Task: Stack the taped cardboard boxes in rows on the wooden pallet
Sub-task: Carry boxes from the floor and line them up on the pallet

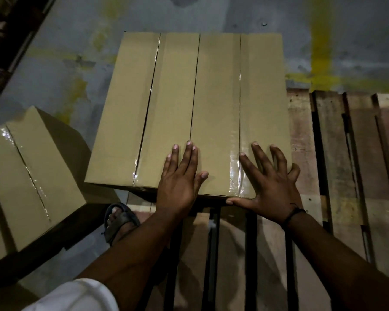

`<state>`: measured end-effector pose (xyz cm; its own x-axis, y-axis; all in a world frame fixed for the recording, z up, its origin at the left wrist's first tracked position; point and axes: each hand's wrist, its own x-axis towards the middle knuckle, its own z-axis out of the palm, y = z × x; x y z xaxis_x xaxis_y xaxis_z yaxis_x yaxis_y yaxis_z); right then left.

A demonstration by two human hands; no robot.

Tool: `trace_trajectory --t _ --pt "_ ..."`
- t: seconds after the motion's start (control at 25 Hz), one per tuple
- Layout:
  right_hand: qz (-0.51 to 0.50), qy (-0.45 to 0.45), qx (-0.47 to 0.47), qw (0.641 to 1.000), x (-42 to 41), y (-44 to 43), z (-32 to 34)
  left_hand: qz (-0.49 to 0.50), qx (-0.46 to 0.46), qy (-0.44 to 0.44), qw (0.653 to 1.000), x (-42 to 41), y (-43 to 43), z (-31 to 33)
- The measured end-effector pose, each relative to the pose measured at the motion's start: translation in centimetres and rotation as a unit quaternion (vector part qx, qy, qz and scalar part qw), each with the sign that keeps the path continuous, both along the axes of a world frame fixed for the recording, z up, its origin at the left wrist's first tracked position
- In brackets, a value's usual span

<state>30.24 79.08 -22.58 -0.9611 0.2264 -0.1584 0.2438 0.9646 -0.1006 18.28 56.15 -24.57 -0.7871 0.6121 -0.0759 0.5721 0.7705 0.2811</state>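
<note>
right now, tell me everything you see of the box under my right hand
The right-hand box is brown cardboard, closed, its top seam taped lengthwise with glossy clear tape. It lies flat on the wooden pallet, tight against a matching box on its left. The right hand rests spread on its near end, thumb over the edge; the left hand lies flat at its left edge.

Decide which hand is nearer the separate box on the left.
Left. The left hand rests flat on the pallet boxes, right of the separate box; the right hand rests further right, at the boxes' near right corner.
</note>
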Motion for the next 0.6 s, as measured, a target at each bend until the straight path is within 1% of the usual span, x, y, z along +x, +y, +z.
trace_trajectory --t 0.28,0.6 --pt "-0.003 -0.008 0.005 1.0 0.09 -0.16 0.12 -0.004 0.019 0.004 1.0 0.17 0.07 -0.27" --pt "-0.011 -0.023 -0.003 1.0 0.07 -0.44 0.55 -0.004 0.008 0.0 1.0 0.09 0.08 -0.22"
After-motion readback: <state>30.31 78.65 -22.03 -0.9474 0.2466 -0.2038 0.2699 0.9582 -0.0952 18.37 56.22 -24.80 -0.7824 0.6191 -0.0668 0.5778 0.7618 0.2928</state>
